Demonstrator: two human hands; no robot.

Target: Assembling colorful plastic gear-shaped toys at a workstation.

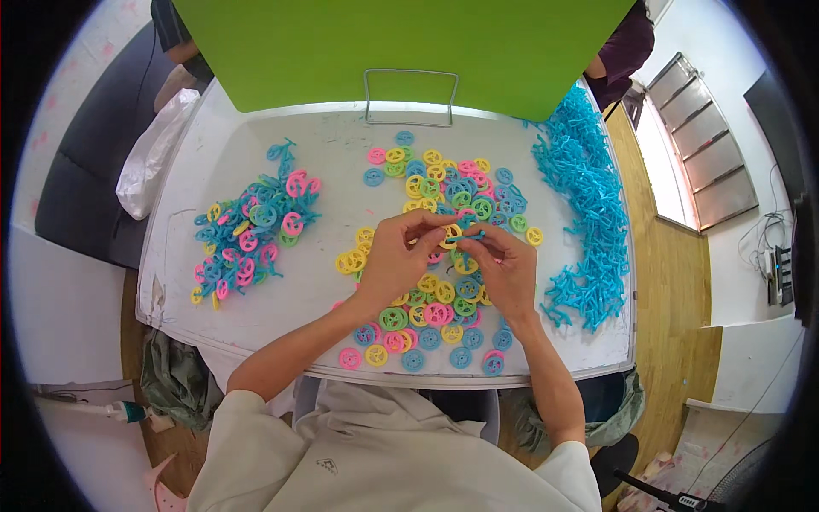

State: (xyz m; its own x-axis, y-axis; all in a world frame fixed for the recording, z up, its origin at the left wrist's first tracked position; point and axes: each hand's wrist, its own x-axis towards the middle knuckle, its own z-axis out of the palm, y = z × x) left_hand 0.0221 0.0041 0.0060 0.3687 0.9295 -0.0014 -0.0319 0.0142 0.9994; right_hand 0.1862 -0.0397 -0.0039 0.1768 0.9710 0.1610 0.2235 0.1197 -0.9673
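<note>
Over the middle of the white table, my left hand (399, 256) pinches a small yellow plastic wheel (450, 230) between thumb and fingers. Against it, my right hand (507, 271) grips a thin blue branched plastic piece (471, 236) with its fingertips. The two parts meet between my hands; my fingers partly cover how they join. Loose pink, yellow, green and blue wheels (438, 314) lie spread under and around both hands. To the left is a heap of blue pieces with wheels on them (263, 215).
A long heap of blue branched pieces (589, 205) runs along the right side of the white table (333, 128). A green panel (384, 51) with a wire frame (411, 72) stands at the far edge. A white plastic bag (153, 162) hangs at the far left. Other people show behind the panel.
</note>
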